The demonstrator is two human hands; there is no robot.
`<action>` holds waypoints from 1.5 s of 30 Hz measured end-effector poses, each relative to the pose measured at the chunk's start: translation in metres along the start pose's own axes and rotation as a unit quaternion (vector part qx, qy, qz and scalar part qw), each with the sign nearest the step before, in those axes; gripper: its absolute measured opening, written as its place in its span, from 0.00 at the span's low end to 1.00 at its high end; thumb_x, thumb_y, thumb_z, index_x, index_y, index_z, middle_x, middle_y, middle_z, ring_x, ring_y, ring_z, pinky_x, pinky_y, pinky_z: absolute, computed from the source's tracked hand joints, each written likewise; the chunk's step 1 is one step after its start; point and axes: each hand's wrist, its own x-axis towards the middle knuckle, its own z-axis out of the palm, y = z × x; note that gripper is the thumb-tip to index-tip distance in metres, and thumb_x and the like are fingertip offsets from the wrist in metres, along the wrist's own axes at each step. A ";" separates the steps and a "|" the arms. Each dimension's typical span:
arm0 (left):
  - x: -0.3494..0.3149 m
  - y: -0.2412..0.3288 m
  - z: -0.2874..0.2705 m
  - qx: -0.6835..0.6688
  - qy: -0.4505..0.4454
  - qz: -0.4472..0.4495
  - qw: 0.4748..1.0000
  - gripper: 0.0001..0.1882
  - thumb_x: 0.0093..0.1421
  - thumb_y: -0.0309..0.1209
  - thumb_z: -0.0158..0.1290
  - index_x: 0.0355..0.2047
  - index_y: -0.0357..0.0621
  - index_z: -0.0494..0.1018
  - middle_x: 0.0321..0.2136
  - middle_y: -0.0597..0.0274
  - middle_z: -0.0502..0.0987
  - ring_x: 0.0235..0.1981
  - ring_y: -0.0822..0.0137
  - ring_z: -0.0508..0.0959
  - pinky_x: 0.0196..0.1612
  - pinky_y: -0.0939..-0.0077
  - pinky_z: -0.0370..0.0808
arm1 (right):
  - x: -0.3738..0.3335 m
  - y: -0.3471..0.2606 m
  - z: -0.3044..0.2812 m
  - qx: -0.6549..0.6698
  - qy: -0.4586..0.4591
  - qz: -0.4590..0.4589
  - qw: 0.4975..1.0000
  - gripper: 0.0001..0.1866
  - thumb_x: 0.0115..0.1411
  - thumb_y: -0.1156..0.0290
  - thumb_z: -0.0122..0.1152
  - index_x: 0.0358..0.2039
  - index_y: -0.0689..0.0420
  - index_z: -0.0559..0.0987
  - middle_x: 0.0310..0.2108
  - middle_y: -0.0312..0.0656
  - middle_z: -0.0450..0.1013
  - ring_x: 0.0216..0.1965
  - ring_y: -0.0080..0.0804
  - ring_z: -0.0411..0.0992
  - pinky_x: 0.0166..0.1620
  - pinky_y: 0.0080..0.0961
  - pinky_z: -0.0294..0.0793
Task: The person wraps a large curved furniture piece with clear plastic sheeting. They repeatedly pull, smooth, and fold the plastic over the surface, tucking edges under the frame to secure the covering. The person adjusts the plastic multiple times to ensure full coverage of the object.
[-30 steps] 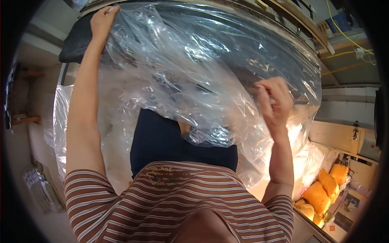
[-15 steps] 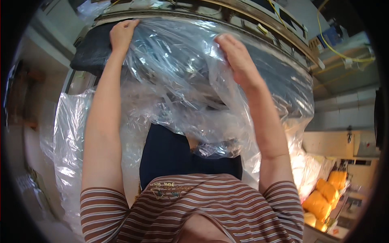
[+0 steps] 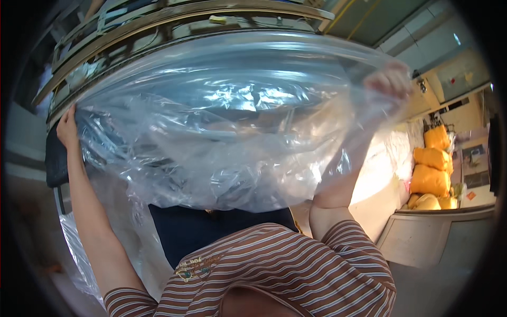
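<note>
A wide, wrinkled clear plastic sheet (image 3: 222, 153) is stretched across in front of me, its far edge pulled into a long curve. My left hand (image 3: 67, 127) pinches its left corner, close to the dark surface of the bench. Off to the right, my raised right hand (image 3: 390, 83) is closed on the sheet's other end and slightly smeared by motion. Film hangs over my right wrist and forearm, which show through it. The lower edge of the plastic droops in front of my dark trousers.
Beyond the sheet runs a machine frame with a long wooden rail (image 3: 211, 11). A dark padded bench end (image 3: 56, 161) shows at the left. Stacked orange bundles (image 3: 430, 179) stand at the right, near a pale cabinet (image 3: 417, 240). More plastic hangs at lower left.
My hands have moved far apart, the left to the left and nearer, the right out to the right. The sheet has lifted and spread between them. My view has turned rightward.
</note>
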 end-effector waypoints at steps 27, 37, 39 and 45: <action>-0.004 -0.112 -0.083 0.069 -0.060 0.004 0.996 0.25 0.64 0.51 0.44 0.49 0.48 0.76 0.46 0.58 0.78 0.49 0.60 0.76 0.51 0.72 0.68 | -0.080 -0.132 -0.127 -0.909 0.249 0.303 0.144 0.18 0.50 0.56 0.61 0.19 0.60 0.77 0.18 0.43 0.73 0.23 0.39 0.73 0.30 0.33 0.69; 0.009 -0.130 -0.080 0.089 -0.069 0.028 0.993 0.23 0.65 0.49 0.42 0.51 0.49 0.75 0.49 0.60 0.76 0.51 0.61 0.74 0.53 0.73 0.67 | 0.008 -0.111 -0.203 -0.954 0.207 0.145 0.163 0.22 0.52 0.51 0.64 0.33 0.58 0.75 0.34 0.42 0.74 0.35 0.37 0.73 0.37 0.32 0.71; 0.009 -0.134 -0.077 0.122 -0.055 0.033 0.991 0.23 0.65 0.48 0.42 0.51 0.48 0.74 0.50 0.60 0.76 0.52 0.61 0.74 0.53 0.74 0.66 | 0.009 -0.117 -0.231 -0.964 0.203 0.137 0.105 0.22 0.53 0.51 0.63 0.34 0.59 0.76 0.36 0.43 0.75 0.35 0.38 0.73 0.38 0.32 0.72; 0.005 -0.136 -0.091 0.076 -0.081 0.047 0.993 0.23 0.66 0.48 0.43 0.52 0.46 0.73 0.51 0.59 0.75 0.52 0.62 0.73 0.54 0.75 0.66 | 0.051 -0.147 -0.245 -0.828 0.195 0.343 0.398 0.17 0.50 0.57 0.68 0.30 0.59 0.80 0.28 0.36 0.76 0.31 0.24 0.73 0.37 0.22 0.71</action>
